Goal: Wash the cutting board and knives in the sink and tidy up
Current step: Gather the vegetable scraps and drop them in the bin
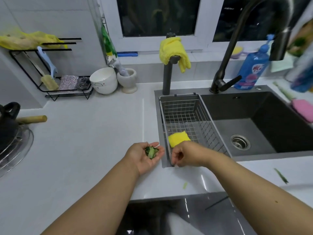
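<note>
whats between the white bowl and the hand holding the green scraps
Nothing: in the head view only bare white counter runs from the white bowl down to the left hand, which cups the green scraps in its palm.

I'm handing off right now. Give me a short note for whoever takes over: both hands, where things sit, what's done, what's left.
Left hand: palm up, cupping dark green vegetable scraps.
Right hand: fingers curled at the near corner of the steel wire basket; whether it pinches anything, I cannot tell.
Yellow sponge lies in the basket, inside the dark grey sink.
No cutting board or knives in view.
Left: bin the scraps, collect the green peel strips on the white counter.
</note>
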The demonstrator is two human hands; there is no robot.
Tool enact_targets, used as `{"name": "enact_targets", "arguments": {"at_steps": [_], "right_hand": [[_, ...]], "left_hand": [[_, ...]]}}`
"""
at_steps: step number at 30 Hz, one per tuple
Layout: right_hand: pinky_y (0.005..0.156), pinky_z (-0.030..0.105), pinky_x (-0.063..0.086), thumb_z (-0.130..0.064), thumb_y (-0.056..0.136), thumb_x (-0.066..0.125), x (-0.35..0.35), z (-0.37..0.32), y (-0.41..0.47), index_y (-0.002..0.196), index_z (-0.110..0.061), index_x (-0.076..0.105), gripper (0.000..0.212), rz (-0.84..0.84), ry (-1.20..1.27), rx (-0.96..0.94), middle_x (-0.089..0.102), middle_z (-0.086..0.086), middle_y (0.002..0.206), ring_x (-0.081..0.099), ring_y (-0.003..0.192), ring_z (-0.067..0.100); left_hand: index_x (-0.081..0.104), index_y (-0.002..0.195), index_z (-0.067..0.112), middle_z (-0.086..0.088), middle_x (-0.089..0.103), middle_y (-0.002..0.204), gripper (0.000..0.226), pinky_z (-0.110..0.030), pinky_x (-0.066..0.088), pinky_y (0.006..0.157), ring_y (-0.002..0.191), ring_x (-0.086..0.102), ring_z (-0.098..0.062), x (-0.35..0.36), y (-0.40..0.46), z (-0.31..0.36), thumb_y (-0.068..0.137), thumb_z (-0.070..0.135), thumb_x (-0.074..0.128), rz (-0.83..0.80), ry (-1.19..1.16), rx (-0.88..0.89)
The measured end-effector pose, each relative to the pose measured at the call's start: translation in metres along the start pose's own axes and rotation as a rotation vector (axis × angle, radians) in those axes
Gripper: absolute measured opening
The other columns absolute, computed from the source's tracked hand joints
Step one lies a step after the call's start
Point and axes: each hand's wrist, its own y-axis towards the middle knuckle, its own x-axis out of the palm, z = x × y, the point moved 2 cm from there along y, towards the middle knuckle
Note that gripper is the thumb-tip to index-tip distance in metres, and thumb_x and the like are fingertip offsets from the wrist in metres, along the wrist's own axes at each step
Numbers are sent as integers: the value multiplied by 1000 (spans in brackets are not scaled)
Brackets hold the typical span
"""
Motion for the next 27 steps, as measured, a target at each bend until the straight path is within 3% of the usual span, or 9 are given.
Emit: {"name": "enact_targets", "arguments": {"at_steps": [4, 8, 12, 17, 20, 23, 27], "right_hand": [[78, 36, 55, -12, 72, 76, 21, 5, -20, 93, -23, 67, 26, -212, -202, 21, 66, -3, 95, 60, 84, 15], [74, 30, 46, -10, 70, 75, 33, 11, -24, 89, -16, 68, 20, -138, -268, -40, 58, -5, 88, 50, 78, 12], [69, 25, 42, -13, 72, 76, 35, 16, -21, 82, -14, 71, 12, -83, -231, -57, 56, -8, 81, 52, 75, 10], [73, 30, 46, -10, 79, 66, 38, 15, -19, 86, -12, 69, 8, -50, -283, -58, 65, 4, 92, 58, 84, 21], [68, 30, 45, -11, 78, 59, 40, 12, -22, 80, -14, 65, 7, -30, -321, -64, 64, 4, 88, 54, 77, 20], [63, 25, 41, -11, 78, 55, 22, 12, -29, 74, -18, 61, 10, 133, -211, -28, 61, -1, 75, 50, 68, 14], [60, 12, 43, -11, 81, 68, -19, 7, -37, 79, -17, 67, 6, 416, 72, -19, 62, -8, 73, 53, 63, 0]], "left_hand": [[57, 96, -10, -23, 59, 90, 37, -46, 57, 53, 83, 59, -34, 9, 1, -8, 102, 18, 33, -17, 35, -25], [57, 92, -11, -22, 62, 83, 40, -46, 57, 55, 82, 58, -31, 18, 0, -9, 103, 17, 32, -51, 50, -31], [58, 91, -10, -21, 66, 66, 41, -45, 57, 56, 80, 59, -31, 22, 0, -8, 103, 18, 31, -69, 66, -35], [58, 91, -11, -22, 65, 71, 41, -45, 55, 72, 81, 59, -31, 22, 5, -8, 103, 18, 31, -42, 82, -19], [57, 95, -10, -21, 62, 81, 39, -44, 58, 64, 81, 59, -30, 25, 9, -9, 103, 18, 32, -25, 85, -21], [57, 95, -9, -20, 58, 84, 38, -44, 57, 56, 78, 57, -28, 31, 13, -12, 102, 18, 32, -7, 126, -28], [56, 104, -6, -22, 60, 94, 33, -38, 57, 68, 79, 56, -26, 47, 17, -25, 102, 17, 33, -47, 211, -75]]}}
